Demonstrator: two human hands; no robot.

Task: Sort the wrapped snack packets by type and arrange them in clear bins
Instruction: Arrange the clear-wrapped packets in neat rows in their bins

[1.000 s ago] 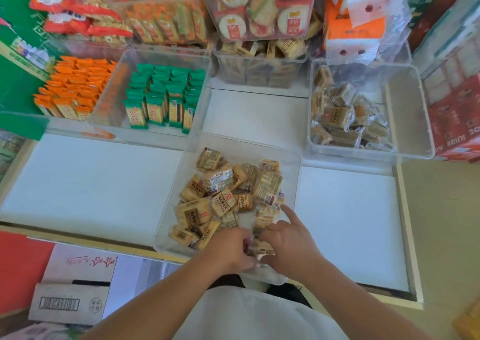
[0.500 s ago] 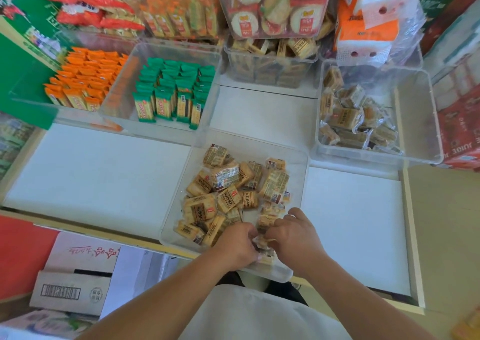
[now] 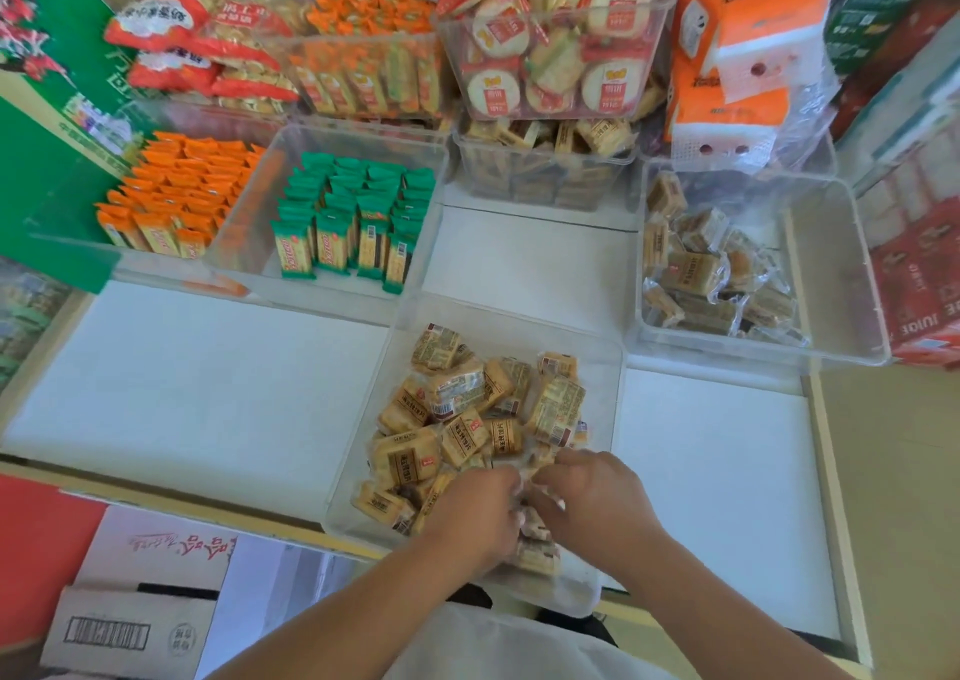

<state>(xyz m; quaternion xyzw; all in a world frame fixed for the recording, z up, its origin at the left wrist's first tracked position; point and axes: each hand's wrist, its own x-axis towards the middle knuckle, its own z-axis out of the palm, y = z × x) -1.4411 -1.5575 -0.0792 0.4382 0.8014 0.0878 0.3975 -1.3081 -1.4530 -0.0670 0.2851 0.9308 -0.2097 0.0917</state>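
A white surface [image 3: 182, 393] is carrying several clear bins, with a cardboard box [image 3: 130, 622] lying below its near edge. The near bin [image 3: 605, 367] is sitting at the front edge of the surface, its near end hanging slightly over that edge, and a second bin [image 3: 857, 264] is standing behind it to the right, holding a loose heap of clear-wrapped cakes [image 3: 696, 274]. Further left, 1 bin is holding green packets [image 3: 358, 222] standing in rows, and the bin beside it is holding orange packets [image 3: 171, 196] in rows too. The tan packets [image 3: 467, 414] are lying jumbled in the near bin, filling its middle and near end. Both hands are reaching into that near end, close together. The left hand [image 3: 472, 518] is curling knuckles-up over the packets, its fingertips hidden, so its hold cannot be told. The right hand [image 3: 597, 503] is bending its fingers [image 3: 558, 464] inward and pinching the crinkled wrapper of a tan packet between the 2 hands.
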